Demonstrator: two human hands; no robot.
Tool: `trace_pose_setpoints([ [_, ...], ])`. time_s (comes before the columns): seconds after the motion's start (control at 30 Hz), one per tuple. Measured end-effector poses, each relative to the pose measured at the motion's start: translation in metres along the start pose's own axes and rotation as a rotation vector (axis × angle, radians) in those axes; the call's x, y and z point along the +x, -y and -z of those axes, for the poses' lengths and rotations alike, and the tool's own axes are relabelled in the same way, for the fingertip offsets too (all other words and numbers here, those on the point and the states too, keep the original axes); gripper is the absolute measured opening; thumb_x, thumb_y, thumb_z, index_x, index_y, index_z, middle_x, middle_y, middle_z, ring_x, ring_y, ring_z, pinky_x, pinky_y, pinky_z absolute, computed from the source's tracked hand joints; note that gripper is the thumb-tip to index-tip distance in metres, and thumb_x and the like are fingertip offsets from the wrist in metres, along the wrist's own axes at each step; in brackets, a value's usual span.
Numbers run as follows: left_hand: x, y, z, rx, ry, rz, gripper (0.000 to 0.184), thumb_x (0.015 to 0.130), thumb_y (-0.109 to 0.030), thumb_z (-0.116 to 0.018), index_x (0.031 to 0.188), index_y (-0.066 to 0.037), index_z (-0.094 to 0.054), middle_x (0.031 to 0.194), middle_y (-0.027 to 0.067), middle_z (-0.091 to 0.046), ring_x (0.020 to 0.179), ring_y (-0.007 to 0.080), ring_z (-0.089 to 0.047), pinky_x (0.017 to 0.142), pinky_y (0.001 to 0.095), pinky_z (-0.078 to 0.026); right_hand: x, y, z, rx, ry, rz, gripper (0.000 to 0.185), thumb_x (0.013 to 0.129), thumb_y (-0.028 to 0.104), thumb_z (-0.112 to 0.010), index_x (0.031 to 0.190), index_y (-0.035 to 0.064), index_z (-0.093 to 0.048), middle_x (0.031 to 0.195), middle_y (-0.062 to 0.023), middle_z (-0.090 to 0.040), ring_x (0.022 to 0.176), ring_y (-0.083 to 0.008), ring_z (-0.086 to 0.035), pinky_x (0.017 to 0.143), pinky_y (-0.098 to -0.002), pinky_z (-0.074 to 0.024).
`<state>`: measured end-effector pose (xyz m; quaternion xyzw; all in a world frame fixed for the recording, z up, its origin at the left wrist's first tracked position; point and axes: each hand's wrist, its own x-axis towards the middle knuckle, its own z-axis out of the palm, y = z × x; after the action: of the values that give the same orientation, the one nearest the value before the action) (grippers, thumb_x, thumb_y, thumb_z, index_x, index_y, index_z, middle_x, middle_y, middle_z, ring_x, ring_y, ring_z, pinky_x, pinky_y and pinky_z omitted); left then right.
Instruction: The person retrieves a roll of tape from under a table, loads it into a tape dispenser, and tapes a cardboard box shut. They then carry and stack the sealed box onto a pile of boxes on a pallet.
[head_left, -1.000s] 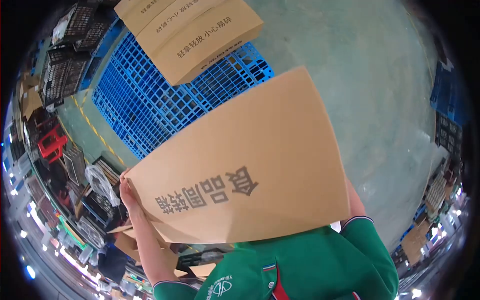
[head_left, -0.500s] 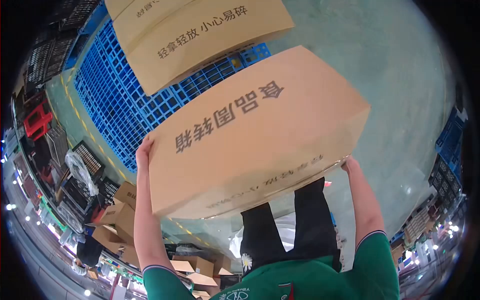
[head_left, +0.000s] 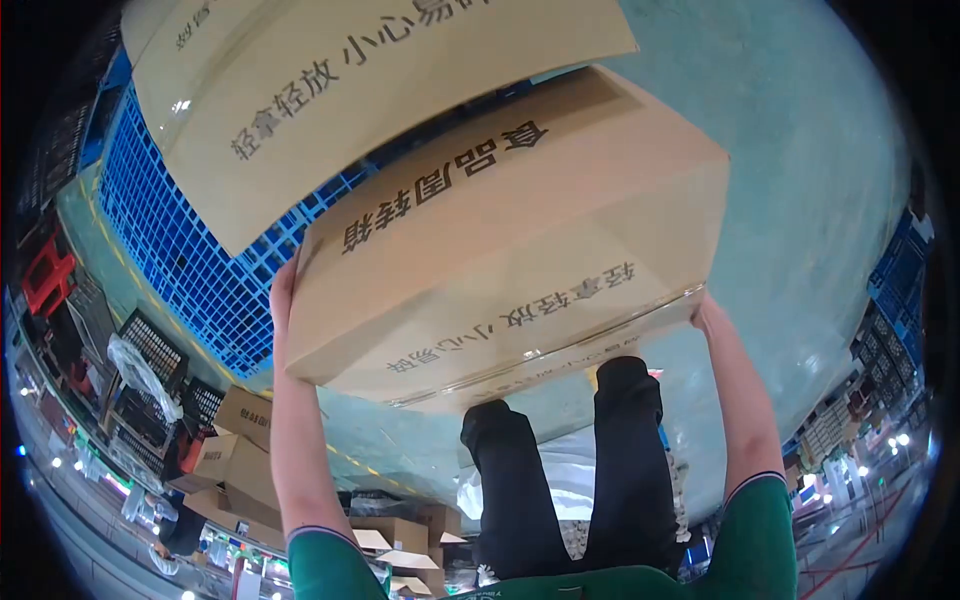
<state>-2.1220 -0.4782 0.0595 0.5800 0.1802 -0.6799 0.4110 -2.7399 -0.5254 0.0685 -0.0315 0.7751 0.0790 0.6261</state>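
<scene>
A large brown cardboard box (head_left: 480,250) with dark printed characters and clear tape along its lower seam is held up before me, tilted. My left hand (head_left: 285,284) grips its left side near the upper corner, most of the fingers out of sight. At the lower right corner my right hand (head_left: 703,308) holds the box, its fingers mostly hidden beneath. Just beyond it is a second printed cardboard box (head_left: 330,100), its near edge close to the held one. Under that second box shows a blue plastic pallet (head_left: 180,230) with a grid top.
Green floor (head_left: 790,200) stretches to the right. Open cardboard boxes (head_left: 245,465) lie to the lower left, near black crates (head_left: 150,345) and a red stool (head_left: 48,275). Blue crates (head_left: 895,270) are stacked at the far right. White plastic sheeting (head_left: 560,470) lies behind my legs.
The held box has tipped, showing more of its taped near side, and has come closer to the second box. That box and the pallet now appear larger. Both hands keep their hold.
</scene>
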Motion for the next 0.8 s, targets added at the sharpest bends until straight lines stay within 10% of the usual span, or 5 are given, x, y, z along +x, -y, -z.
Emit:
trace_pose_setpoints([
  [0.17,-0.079,0.009,-0.027,-0.156,-0.034,-0.206,0.058,0.094,-0.040,-0.039,0.139,-0.005,-0.027,0.139,0.0124,-0.034,0.127,0.0253,-0.035,0.104,0.0377,-0.029,-0.050,0.019,-0.023,0.088,-0.003,0.177,0.043,0.093,0.035,-0.037,0.119,0.0041,-0.051,0.114,-0.0115,-0.058,0.102,-0.0209,-0.058,0.089,-0.0357,-0.0464],
  [0.37,-0.049,0.079,-0.034,0.862,-0.590,-0.636,0.067,0.093,-0.033,-0.048,0.139,0.003,-0.015,0.140,0.0190,-0.025,0.128,0.0239,-0.028,0.106,0.0362,-0.023,-0.038,0.007,-0.037,0.263,-0.112,0.267,0.044,0.092,0.033,-0.031,0.116,0.0039,-0.053,0.106,-0.0102,-0.061,0.095,-0.0210,-0.059,0.087,-0.0345,-0.0451],
  [0.6,-0.061,0.064,-0.039,1.577,-0.952,-0.573,0.075,0.086,-0.035,-0.058,0.135,0.006,-0.018,0.137,0.0233,-0.028,0.126,0.0340,-0.029,0.103,0.0451,-0.021,0.028,-0.037,-0.026,0.119,-0.118,0.343,0.043,0.089,0.033,-0.039,0.106,-0.0029,-0.055,0.093,-0.0168,-0.062,0.087,-0.0236,-0.059,0.076,-0.0348,-0.0432],
  [0.73,-0.064,0.107,-0.199,1.348,-0.584,-0.946,0.077,0.077,-0.035,-0.066,0.131,0.007,-0.031,0.136,0.0269,-0.031,0.128,0.0371,-0.028,0.106,0.0459,-0.019,0.034,-0.043,-0.032,-0.177,-0.224,0.404,0.037,0.087,0.030,-0.046,0.096,-0.0050,-0.055,0.084,-0.0178,-0.061,0.081,-0.0244,-0.059,0.072,-0.0373,-0.0428],
  [0.8,-0.058,0.130,-0.302,1.541,-0.405,-0.564,0.089,0.070,-0.042,-0.069,0.135,0.003,-0.029,0.139,0.0280,-0.026,0.130,0.0393,-0.025,0.106,0.0466,-0.018,-0.029,0.004,-0.027,-0.449,-0.203,0.352,0.034,0.086,0.028,-0.049,0.091,-0.0052,-0.054,0.081,-0.0169,-0.061,0.079,-0.0255,-0.060,0.070,-0.0386,-0.0430],
])
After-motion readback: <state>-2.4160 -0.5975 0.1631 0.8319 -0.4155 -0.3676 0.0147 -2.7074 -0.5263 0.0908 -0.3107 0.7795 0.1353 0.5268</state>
